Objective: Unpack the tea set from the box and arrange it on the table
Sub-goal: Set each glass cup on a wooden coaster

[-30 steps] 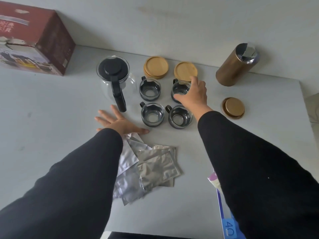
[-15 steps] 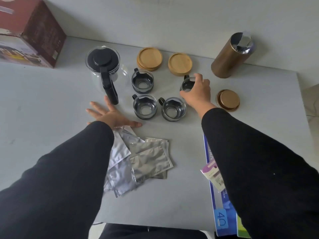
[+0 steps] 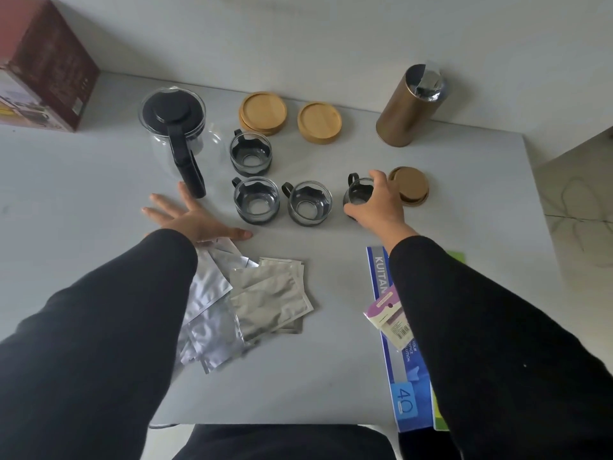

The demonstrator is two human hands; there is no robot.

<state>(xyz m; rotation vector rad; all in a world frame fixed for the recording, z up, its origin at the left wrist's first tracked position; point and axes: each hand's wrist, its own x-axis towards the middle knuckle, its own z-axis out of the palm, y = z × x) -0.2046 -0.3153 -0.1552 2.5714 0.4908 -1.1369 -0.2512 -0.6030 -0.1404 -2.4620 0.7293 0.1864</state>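
My right hand grips a glass cup with a black handle, low on the table beside a wooden coaster. Three more glass cups stand to its left: one next to it, one further left, one behind. A glass teapot with black lid and handle stands at the left. My left hand lies flat and open on the table, near the teapot handle. Two coaster piles lie behind the cups. The dark red box sits at the far left.
A gold cylindrical tin stands at the back right, near the wall. Several silver foil pouches lie in front of my left arm. A blue folder with a small purple card lies by the table's near right edge.
My right hand has carried the cup from the back row to the right, down beside the lone coaster. The left hand has stayed flat.
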